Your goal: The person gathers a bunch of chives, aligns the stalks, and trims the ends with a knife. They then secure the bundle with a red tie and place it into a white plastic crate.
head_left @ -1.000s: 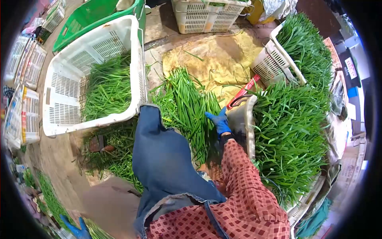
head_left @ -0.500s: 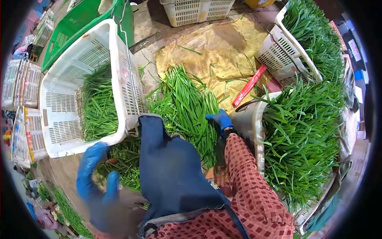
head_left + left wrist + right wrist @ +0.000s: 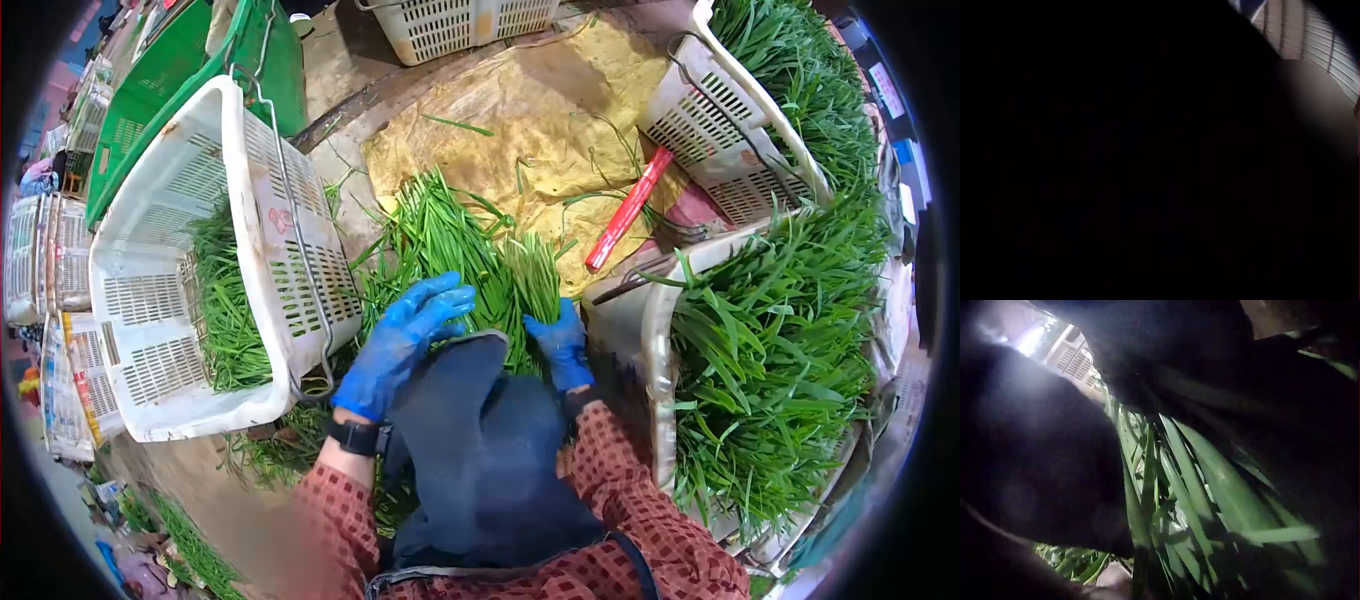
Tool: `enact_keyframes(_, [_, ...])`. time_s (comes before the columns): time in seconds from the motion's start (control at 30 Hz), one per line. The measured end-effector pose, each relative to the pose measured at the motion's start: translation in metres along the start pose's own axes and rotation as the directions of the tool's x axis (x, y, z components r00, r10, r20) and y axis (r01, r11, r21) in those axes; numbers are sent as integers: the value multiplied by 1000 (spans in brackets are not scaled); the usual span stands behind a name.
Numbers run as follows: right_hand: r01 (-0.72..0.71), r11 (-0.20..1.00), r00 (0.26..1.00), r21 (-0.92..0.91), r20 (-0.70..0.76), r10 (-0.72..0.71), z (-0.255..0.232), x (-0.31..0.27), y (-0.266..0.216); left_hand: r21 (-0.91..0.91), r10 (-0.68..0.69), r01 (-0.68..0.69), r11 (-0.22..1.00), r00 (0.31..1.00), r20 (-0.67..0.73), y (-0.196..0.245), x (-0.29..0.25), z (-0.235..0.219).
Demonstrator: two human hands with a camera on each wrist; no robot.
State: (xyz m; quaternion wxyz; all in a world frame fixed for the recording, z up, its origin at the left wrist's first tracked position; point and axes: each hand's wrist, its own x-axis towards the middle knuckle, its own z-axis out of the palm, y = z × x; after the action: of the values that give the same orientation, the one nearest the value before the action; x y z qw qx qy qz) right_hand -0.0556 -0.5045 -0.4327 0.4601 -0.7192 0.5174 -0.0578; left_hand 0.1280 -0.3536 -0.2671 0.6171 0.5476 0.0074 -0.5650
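A heap of garlic chives (image 3: pixel 460 225), long flat green leaves, lies on the floor in the middle of the head view. My left hand (image 3: pixel 400 345), in a blue glove, reaches over its near left side with fingers extended and slightly bent. To the right, my gloved right hand (image 3: pixel 562 348) grips a small bunch of chives (image 3: pixel 535 272), the thumb on its left side. Leaves (image 3: pixel 1191 487) run between dark shapes of that hand in the right wrist view. Nearly all of the left wrist view is dark. A dark blue apron (image 3: pixel 490 460) hides the heap's near end.
A white crate (image 3: pixel 250 180) partly filled with chives stands tilted at left, a green crate (image 3: pixel 270 70) behind it. Full crates (image 3: pixel 655 360) of chives line the right side. A red tube-like roll (image 3: pixel 628 210) lies on yellow sheeting (image 3: pixel 480 110). Another white crate (image 3: pixel 450 30) stands at the back.
My left hand has come up from the lower left, past the white crate, to the heap. The right hand has stayed at the bunch. The head view has shifted slightly.
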Motion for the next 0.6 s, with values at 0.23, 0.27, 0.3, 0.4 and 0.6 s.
enact_keyframes(0.23, [413, 861, 907, -297, 43, -420, 34, -20, -2, -565, -30, 7, 825, 999, -32, -51, 40, 12])
enact_keyframes(0.27, [415, 861, 906, -295, 49, -420, 39, -24, 5, -567, -32, 5, 824, 999, -38, -57, 45, 11])
enact_keyframes(0.3, [508, 829, 857, -231, 38, -514, 38, -29, -4, -537, -45, -11, 844, 995, -91, -68, 55, 6])
enact_keyframes(0.4, [540, 834, 840, -114, 9, -543, 53, -29, 5, -441, -73, -41, 897, 968, -239, -114, 96, -14])
enact_keyframes(0.6, [664, 644, 709, -380, 48, -703, 39, -36, -15, -772, -258, 235, 591, 961, 95, -120, 104, -32])
